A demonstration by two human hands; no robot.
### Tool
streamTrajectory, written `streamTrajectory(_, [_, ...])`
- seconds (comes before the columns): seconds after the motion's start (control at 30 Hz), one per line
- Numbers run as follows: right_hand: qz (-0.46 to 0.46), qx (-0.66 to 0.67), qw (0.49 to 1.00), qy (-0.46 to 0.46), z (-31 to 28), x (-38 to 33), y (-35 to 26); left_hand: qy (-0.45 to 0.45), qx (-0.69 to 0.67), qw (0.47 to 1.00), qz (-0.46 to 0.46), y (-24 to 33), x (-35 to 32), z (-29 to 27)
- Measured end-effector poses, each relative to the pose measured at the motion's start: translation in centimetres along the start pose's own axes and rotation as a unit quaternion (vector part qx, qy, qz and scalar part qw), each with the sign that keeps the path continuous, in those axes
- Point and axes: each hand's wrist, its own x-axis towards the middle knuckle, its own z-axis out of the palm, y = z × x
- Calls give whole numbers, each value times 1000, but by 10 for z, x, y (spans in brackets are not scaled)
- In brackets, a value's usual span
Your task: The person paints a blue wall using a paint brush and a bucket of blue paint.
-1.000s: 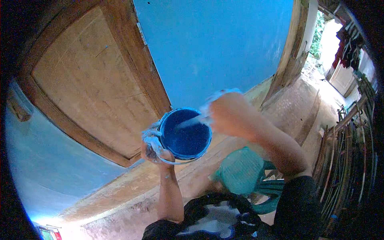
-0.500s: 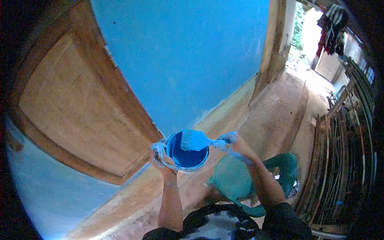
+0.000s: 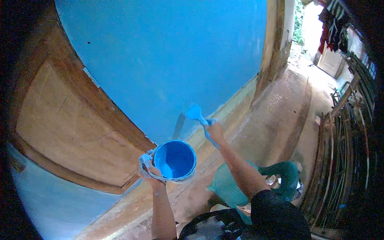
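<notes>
My left hand (image 3: 150, 170), smeared with blue paint, grips the side of a round paint bucket (image 3: 176, 154). Blue paint coats the inside of the bucket, with a lighter patch low on its left. My right hand (image 3: 213, 130) is closed round the handle of a wide paintbrush (image 3: 195, 112). Blue paint covers the brush, and its bristle end is at the lower part of the blue wall (image 3: 168, 60). Just left of the brush a darker streak (image 3: 179, 126) runs down the wall; whether it is wet paint or shadow I cannot tell.
A brown wooden panel with a frame (image 3: 72, 124) borders the wall on the left. Close by my right arm stands a green plastic chair (image 3: 230, 182). Long poles and rods (image 3: 344, 160) are stacked along the right. Clothes (image 3: 335, 26) hang near the bright opening at the back.
My right hand has lifted the paintbrush from over the bucket, up and left to the wall. The bucket in my left hand has shifted slightly left and down in view.
</notes>
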Motion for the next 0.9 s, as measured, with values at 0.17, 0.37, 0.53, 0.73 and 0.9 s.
streamTrajectory(0.17, [-85,-74,993,35,-31,35,-138,77,2,997,10,26,18,-5])
streamTrajectory(0.37, [-88,84,990,74,-22,46,-142,108,113,987,35,54,23,-13])
streamTrajectory(0.53, [24,20,999,10,40,-16,-8,80,-161,984,6,64,30,-17])
streamTrajectory(0.73, [19,-12,1000,11,30,-12,-29,178,-33,983,4,62,34,-22])
streamTrajectory(0.9, [-31,49,994,88,-17,53,-151,46,-66,996,30,59,47,-16])
